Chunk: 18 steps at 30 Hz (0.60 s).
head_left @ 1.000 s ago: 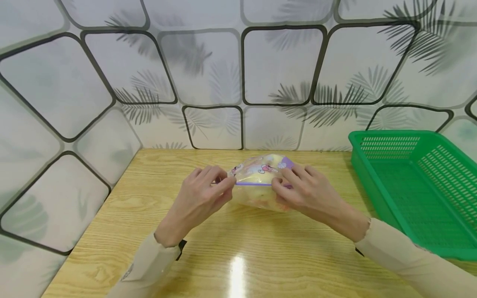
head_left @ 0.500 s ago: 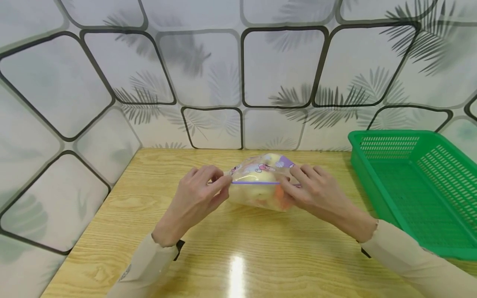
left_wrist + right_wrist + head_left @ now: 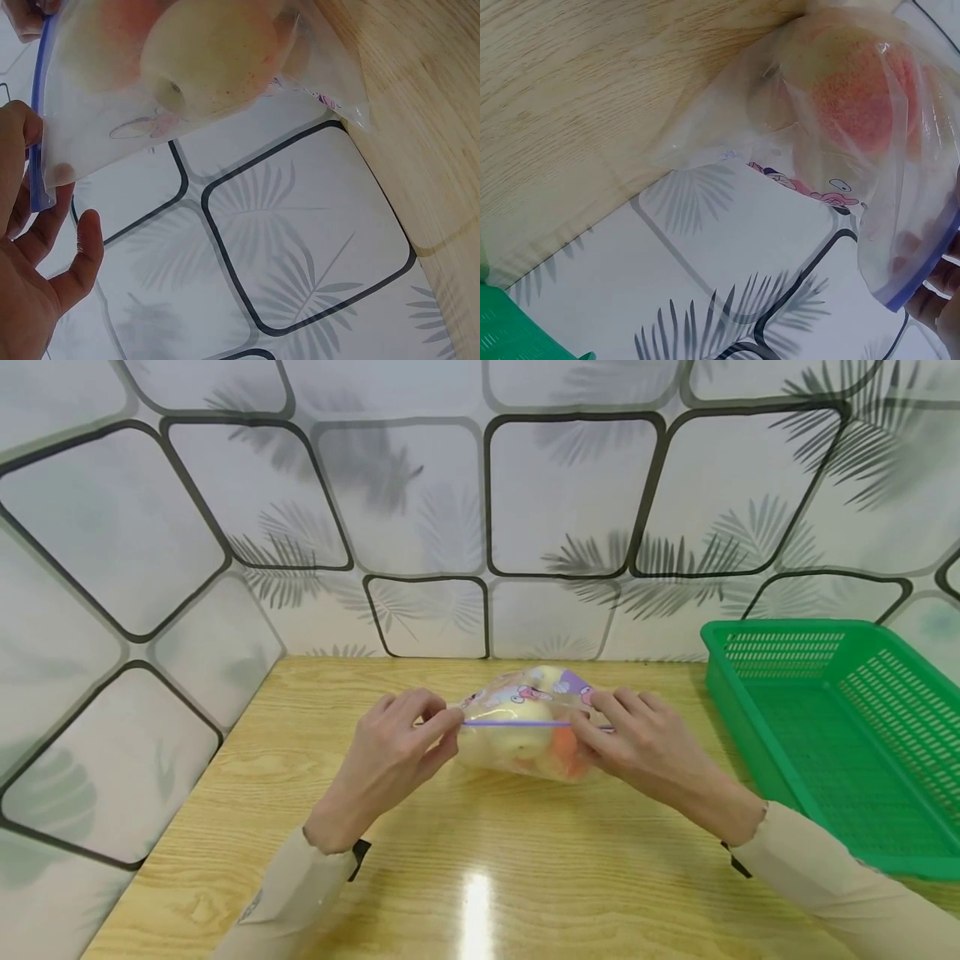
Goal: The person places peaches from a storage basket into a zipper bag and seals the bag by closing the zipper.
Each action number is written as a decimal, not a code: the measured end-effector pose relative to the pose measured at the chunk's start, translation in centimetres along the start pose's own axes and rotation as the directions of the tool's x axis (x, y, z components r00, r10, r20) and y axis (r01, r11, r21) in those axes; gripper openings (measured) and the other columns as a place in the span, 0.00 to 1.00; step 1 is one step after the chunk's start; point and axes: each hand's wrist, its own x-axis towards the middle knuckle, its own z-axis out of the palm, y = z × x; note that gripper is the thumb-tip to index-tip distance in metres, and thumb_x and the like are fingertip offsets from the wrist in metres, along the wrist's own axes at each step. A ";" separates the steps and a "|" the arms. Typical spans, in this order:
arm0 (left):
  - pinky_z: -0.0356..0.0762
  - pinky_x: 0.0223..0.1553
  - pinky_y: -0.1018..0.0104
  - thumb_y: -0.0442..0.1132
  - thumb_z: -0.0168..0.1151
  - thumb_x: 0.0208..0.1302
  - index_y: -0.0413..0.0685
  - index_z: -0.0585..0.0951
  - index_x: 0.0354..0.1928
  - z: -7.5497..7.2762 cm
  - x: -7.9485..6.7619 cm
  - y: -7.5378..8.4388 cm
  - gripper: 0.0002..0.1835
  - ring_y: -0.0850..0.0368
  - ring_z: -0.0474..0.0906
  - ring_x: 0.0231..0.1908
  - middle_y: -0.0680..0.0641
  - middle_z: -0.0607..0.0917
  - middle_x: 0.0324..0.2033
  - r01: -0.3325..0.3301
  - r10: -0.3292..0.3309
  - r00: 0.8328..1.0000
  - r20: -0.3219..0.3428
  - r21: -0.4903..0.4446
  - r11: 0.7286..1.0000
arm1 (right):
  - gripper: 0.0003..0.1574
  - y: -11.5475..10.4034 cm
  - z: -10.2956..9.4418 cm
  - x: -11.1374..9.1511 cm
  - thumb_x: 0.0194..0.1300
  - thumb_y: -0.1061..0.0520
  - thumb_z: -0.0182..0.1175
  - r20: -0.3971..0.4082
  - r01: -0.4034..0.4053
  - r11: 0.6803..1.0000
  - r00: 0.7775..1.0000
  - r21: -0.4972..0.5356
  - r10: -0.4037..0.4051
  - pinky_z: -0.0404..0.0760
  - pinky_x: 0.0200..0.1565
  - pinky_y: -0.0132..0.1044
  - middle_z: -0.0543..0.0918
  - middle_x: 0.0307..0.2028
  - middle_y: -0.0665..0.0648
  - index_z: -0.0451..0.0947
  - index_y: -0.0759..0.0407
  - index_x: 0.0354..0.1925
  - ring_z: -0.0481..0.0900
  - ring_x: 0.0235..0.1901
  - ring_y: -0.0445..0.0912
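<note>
A clear zip bag (image 3: 487,745) with cartoon prints and a purple zip strip (image 3: 517,723) stands at the back of the table. Inside show several peaches, among them a pale one (image 3: 210,60) and a red-blushed one (image 3: 862,97). My left hand (image 3: 401,745) pinches the strip's left end between thumb and fingers. Toward the right end, my right hand (image 3: 637,735) grips the same strip, thumb on the near side. In the right wrist view, only a few of its fingers (image 3: 926,304) show behind the bag's edge.
A green plastic basket (image 3: 840,727) with slotted walls stands to the right, beside my right forearm. The wood-grain table (image 3: 555,885) ends at a patterned wall covering (image 3: 555,502) behind the bag and on the left.
My right hand has slid rightward along the strip, and my left hand has shifted slightly left. More of the purple strip and the red-blushed fruit now shows between them.
</note>
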 end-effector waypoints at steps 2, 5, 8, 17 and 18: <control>0.79 0.29 0.60 0.33 0.58 0.67 0.52 0.82 0.37 0.0 0.0 0.0 0.06 0.56 0.79 0.31 0.49 0.83 0.33 0.002 -0.002 1.000 0.001 0.001 1.000 | 0.16 0.0 -0.1 -0.1 0.79 0.57 0.45 0.013 0.000 1.000 1.000 -0.006 0.000 0.73 0.18 0.41 0.77 0.30 0.59 0.76 0.61 0.38 0.75 0.24 0.53; 0.78 0.28 0.61 0.33 0.59 0.67 0.52 0.82 0.38 -0.1 -0.1 0.0 0.06 0.56 0.79 0.31 0.49 0.83 0.33 0.004 -0.004 1.000 0.003 0.004 1.000 | 0.16 0.0 -0.2 -0.2 0.80 0.57 0.44 0.022 -0.001 1.000 1.000 -0.010 0.001 0.73 0.18 0.40 0.77 0.30 0.58 0.76 0.61 0.38 0.74 0.24 0.53; 0.77 0.28 0.61 0.33 0.59 0.67 0.52 0.82 0.38 -0.1 -0.2 0.1 0.06 0.56 0.79 0.30 0.49 0.82 0.32 0.007 -0.007 1.000 0.004 0.005 1.000 | 0.16 0.0 -0.1 -0.2 0.79 0.57 0.45 0.016 -0.001 1.000 1.000 -0.010 0.001 0.72 0.18 0.41 0.76 0.30 0.58 0.76 0.61 0.37 0.74 0.23 0.53; 0.78 0.28 0.61 0.34 0.60 0.67 0.52 0.83 0.38 -0.1 -0.4 0.1 0.05 0.56 0.78 0.30 0.49 0.82 0.33 0.013 -0.013 1.000 0.004 -0.002 1.000 | 0.15 -0.1 -0.2 -0.4 0.78 0.58 0.45 -0.004 -0.001 1.000 1.000 0.001 0.001 0.72 0.18 0.41 0.76 0.29 0.58 0.76 0.61 0.36 0.74 0.24 0.53; 0.78 0.28 0.61 0.34 0.61 0.67 0.52 0.83 0.38 -0.1 -0.4 0.2 0.05 0.56 0.78 0.31 0.49 0.82 0.33 0.014 -0.014 1.000 0.004 -0.003 1.000 | 0.15 -0.1 -0.3 -0.4 0.78 0.58 0.45 -0.003 -0.003 1.000 1.000 0.004 0.003 0.72 0.18 0.41 0.76 0.29 0.58 0.76 0.60 0.36 0.74 0.24 0.53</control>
